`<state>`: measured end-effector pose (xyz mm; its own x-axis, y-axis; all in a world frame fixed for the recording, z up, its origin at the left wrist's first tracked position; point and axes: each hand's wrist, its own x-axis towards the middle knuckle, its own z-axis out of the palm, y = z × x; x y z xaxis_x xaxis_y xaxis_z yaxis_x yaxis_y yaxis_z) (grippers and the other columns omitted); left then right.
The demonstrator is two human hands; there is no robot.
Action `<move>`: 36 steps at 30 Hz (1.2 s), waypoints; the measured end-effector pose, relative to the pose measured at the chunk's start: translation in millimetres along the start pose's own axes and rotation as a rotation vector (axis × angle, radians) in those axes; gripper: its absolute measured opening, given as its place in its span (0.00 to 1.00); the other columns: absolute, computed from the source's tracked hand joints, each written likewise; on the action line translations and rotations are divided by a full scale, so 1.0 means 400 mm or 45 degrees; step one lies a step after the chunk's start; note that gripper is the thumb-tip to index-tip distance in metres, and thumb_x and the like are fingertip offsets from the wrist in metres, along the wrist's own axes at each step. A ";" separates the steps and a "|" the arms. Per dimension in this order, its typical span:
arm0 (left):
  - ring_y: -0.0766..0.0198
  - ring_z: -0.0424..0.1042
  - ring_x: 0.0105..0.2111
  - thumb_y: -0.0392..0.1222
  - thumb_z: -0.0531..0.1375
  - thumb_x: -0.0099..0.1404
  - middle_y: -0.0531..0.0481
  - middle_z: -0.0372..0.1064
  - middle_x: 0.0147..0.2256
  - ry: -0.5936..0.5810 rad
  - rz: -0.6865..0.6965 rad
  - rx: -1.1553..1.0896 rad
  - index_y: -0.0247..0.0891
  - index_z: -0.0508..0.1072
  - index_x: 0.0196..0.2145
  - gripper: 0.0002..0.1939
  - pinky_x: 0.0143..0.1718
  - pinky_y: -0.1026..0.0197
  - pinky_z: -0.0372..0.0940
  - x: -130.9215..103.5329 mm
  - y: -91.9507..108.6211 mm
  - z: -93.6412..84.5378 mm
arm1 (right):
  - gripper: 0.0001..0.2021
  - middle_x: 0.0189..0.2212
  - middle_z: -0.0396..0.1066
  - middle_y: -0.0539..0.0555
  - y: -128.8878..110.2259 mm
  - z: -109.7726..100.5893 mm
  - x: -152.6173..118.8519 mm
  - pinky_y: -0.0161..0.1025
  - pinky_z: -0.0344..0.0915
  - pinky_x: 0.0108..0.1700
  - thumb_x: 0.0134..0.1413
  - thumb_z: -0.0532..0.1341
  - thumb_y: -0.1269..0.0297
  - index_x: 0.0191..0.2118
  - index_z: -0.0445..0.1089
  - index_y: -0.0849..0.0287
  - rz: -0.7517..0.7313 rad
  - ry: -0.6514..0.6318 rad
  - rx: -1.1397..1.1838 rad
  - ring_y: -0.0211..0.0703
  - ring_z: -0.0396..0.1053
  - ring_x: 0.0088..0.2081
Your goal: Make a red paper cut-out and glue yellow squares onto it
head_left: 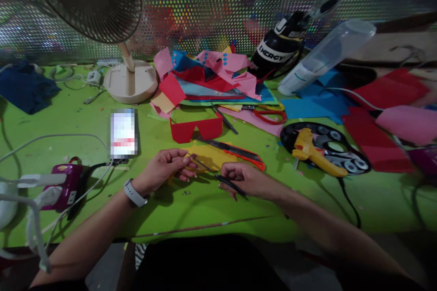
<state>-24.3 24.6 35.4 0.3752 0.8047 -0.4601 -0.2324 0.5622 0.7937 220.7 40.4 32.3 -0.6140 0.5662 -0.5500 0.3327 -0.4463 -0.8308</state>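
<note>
My right hand (241, 179) is closed round the black handle of a slim tool (232, 185); its thin metal shaft points left, and its exact kind is unclear. My left hand (175, 164) pinches at the far end of that shaft; whatever lies between the fingertips is too small to name. Beneath both hands is a piece of yellow paper (211, 157), partly covered. Just beyond it a red paper glasses shape (196, 128) stands on the green table (136, 211). An orange and black utility knife (239, 151) lies close past my right hand.
At the back are a fan (131, 84), paper scraps (218, 75), a black bottle (273, 52) and a clear bottle (327, 57). Orange-handled scissors (273, 116) lie before them. A yellow glue gun (317, 152) rests on a black tray at right. At left are a phone (123, 134) and purple power strip (64, 186).
</note>
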 end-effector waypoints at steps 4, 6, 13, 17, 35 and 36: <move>0.69 0.76 0.27 0.46 0.68 0.58 0.45 0.78 0.35 0.014 0.001 0.020 0.32 0.73 0.39 0.16 0.28 0.69 0.70 0.001 0.000 0.001 | 0.27 0.17 0.61 0.41 0.003 0.003 0.001 0.30 0.60 0.22 0.31 0.73 0.45 0.25 0.58 0.57 0.006 0.016 0.008 0.31 0.62 0.19; 0.68 0.77 0.27 0.46 0.68 0.58 0.45 0.78 0.35 0.019 0.001 0.026 0.32 0.73 0.39 0.16 0.28 0.69 0.70 0.001 0.000 0.001 | 0.27 0.16 0.61 0.41 0.004 0.005 0.002 0.30 0.59 0.21 0.31 0.73 0.45 0.25 0.58 0.57 0.007 0.021 0.013 0.30 0.62 0.18; 0.69 0.76 0.28 0.46 0.66 0.60 0.45 0.78 0.35 0.035 -0.019 0.024 0.33 0.74 0.38 0.14 0.29 0.68 0.69 0.000 0.001 -0.002 | 0.28 0.17 0.62 0.42 0.004 0.001 0.009 0.30 0.59 0.21 0.29 0.72 0.43 0.24 0.59 0.57 -0.037 0.119 0.057 0.30 0.62 0.18; 0.69 0.76 0.27 0.46 0.66 0.60 0.45 0.78 0.34 0.052 -0.013 -0.006 0.33 0.73 0.36 0.13 0.29 0.68 0.70 0.000 -0.003 -0.004 | 0.27 0.18 0.63 0.42 0.012 -0.001 0.012 0.31 0.60 0.21 0.28 0.73 0.44 0.24 0.60 0.58 -0.023 0.135 0.079 0.30 0.62 0.18; 0.68 0.76 0.27 0.47 0.68 0.58 0.45 0.78 0.35 0.101 0.039 -0.030 0.32 0.73 0.38 0.16 0.27 0.69 0.69 -0.001 -0.005 0.004 | 0.25 0.20 0.63 0.43 0.022 -0.002 0.009 0.30 0.62 0.23 0.35 0.72 0.46 0.26 0.60 0.57 -0.043 0.048 0.047 0.31 0.64 0.22; 0.68 0.76 0.27 0.47 0.68 0.57 0.44 0.78 0.35 0.088 0.041 -0.027 0.32 0.73 0.38 0.17 0.27 0.68 0.69 -0.001 -0.007 0.003 | 0.25 0.20 0.62 0.43 0.023 -0.001 0.009 0.30 0.62 0.24 0.35 0.72 0.45 0.26 0.60 0.57 -0.052 0.051 0.050 0.31 0.64 0.22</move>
<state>-22.6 22.4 33.9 0.3046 0.8331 -0.4616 -0.2622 0.5393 0.8003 221.7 38.7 22.6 -0.5968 0.6113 -0.5197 0.2795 -0.4487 -0.8488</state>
